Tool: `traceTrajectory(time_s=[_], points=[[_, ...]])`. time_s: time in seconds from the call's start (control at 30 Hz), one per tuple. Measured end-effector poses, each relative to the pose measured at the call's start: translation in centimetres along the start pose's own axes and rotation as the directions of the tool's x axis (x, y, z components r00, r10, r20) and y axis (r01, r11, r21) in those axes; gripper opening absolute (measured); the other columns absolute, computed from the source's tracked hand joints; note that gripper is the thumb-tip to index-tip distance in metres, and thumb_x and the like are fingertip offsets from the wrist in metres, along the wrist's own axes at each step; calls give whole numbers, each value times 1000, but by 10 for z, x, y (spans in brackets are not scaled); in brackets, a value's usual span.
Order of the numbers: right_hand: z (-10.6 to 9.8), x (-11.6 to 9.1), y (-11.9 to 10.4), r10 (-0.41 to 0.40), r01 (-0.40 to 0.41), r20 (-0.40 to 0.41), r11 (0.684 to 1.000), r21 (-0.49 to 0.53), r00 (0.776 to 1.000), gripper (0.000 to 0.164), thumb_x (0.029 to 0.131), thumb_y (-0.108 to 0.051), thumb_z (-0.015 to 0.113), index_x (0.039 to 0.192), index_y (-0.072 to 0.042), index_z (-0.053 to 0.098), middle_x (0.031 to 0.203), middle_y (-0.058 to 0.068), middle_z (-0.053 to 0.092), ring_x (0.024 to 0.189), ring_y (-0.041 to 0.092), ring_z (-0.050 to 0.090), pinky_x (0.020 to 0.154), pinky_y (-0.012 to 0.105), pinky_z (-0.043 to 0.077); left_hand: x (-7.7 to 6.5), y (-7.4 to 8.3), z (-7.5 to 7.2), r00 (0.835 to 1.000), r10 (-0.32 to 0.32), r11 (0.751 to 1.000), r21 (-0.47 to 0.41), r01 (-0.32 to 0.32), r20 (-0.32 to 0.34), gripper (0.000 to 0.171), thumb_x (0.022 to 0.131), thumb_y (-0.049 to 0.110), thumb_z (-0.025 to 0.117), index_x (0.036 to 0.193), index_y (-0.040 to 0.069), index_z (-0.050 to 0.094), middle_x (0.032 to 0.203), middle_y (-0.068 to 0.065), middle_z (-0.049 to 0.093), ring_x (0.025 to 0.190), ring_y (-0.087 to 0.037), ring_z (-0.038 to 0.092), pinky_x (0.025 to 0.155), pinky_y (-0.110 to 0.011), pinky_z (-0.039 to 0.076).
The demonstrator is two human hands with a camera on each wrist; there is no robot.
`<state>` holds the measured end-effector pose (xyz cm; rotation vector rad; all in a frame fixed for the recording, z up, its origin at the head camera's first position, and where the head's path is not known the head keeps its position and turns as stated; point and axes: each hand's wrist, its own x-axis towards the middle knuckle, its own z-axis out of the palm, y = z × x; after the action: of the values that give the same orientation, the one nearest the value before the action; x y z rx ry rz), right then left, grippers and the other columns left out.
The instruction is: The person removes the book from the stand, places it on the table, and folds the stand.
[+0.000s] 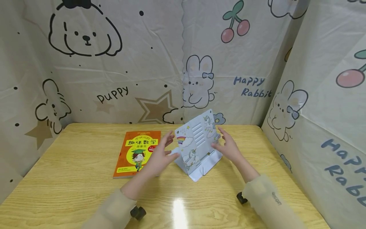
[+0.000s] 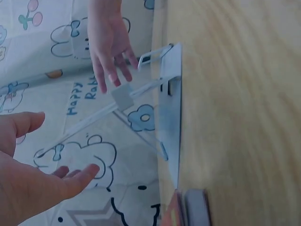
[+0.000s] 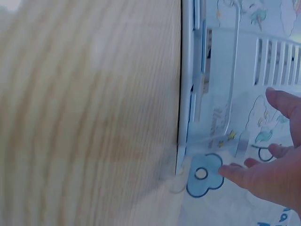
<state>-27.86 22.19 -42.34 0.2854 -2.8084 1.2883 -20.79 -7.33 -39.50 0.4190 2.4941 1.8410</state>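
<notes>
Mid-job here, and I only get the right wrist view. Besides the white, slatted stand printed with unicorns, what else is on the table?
Observer: The head view shows an orange, rectangular paper book to the left of the stand.
Operator: Is it open or shut?
Observer: Shut, lying face up.
Operator: And what is behind the stand's slatted panel?
Observer: The left wrist view shows a thin, straight, pale strut slanting between panel and base.

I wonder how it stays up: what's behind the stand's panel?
Behind it, a thin strut slants from panel to base; the panel's back face is mostly hidden.
</notes>
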Motion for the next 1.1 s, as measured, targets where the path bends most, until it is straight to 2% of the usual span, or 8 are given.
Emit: traceTrajectory(time_s=[0.1, 0.27, 0.47, 0.8, 1.0, 1.1], points=[[5, -6, -8, -8, 7, -44, 1000, -7, 999, 85, 85, -23, 71, 150, -8, 19, 153, 22, 21, 132, 47, 30, 105, 59, 32, 10, 0, -4, 999, 27, 1000, 11, -27, 32, 82, 85, 10, 70, 150, 22, 22, 145, -9, 40, 134, -27, 39, 102, -47, 42], [15, -16, -16, -31, 32, -83, 999, 11, 996, 92, 81, -27, 75, 151, -6, 17, 152, 22, 22, 135, 43, 27, 108, 57, 28, 24, 0, -5, 992, 71, 997, -28, -68, 101, 80, 85, 8, 69, 150, 21, 23, 134, -11, 51, 124, -27, 50, 99, -47, 45], [28, -29, -26, -42, 45, -90, 998, 38, 995, 99, 78, -29, 78, 151, -10, 14, 155, 18, 18, 141, 38, 19, 113, 56, 19, 33, 0, -4, 986, 85, 995, -58, -77, 146, 77, 86, 6, 67, 149, 27, 26, 128, -10, 51, 109, -24, 58, 88, -34, 53], [48, -32, -36, -61, 62, -50, 998, 21, 997, 103, 75, -32, 80, 151, -11, 14, 155, 18, 18, 141, 39, 19, 111, 58, 21, 40, -3, -10, 980, 75, 995, -79, -61, 185, 70, 89, -1, 61, 145, 30, 33, 126, -11, 51, 105, -25, 61, 83, -33, 55], [54, -30, -43, -120, 118, -53, 992, -43, 991, 104, 73, -34, 81, 150, -6, 17, 154, 19, 19, 140, 39, 20, 111, 55, 22, 42, 0, -12, 977, 78, 992, -113, -57, 198, 64, 92, -3, 55, 144, 26, 35, 126, -15, 51, 104, -29, 61, 82, -34, 56], [55, -29, -44, -102, 98, -54, 993, -71, 993, 104, 73, -35, 81, 150, -7, 17, 153, 20, 19, 139, 40, 22, 111, 55, 24, 42, 1, -13, 976, 80, 990, -126, -55, 202, 62, 92, -4, 54, 144, 25, 35, 126, -17, 51, 103, -31, 61, 81, -36, 56]])
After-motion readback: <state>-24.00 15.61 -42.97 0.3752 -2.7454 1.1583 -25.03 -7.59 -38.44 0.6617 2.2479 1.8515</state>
